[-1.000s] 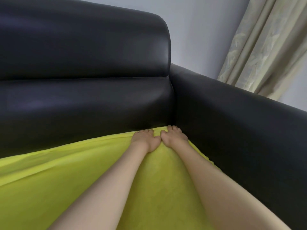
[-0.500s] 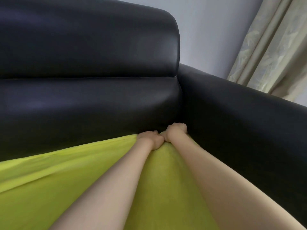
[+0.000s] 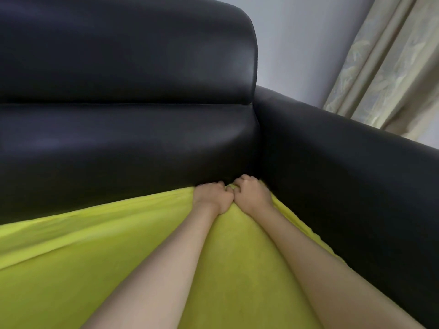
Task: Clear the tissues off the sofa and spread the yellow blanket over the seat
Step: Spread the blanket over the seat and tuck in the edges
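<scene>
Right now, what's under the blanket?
The blanket covers the sofa seat, so nothing beneath shows. Both hands, left and right, grip its corner on top.

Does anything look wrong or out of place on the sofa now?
Nothing stands out. The yellow blanket lies over the seat with soft folds, and both hands, left hand and right hand, grip its corner where backrest meets armrest. No tissues show.

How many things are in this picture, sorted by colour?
Yellow: 1, the blanket on the seat, its corner gripped by the left hand and the right hand.
Black: 1, the sofa.
Beige: 1, the curtain.
No tissues show in this view.
Total: 3 things, plus 2 hands.
</scene>
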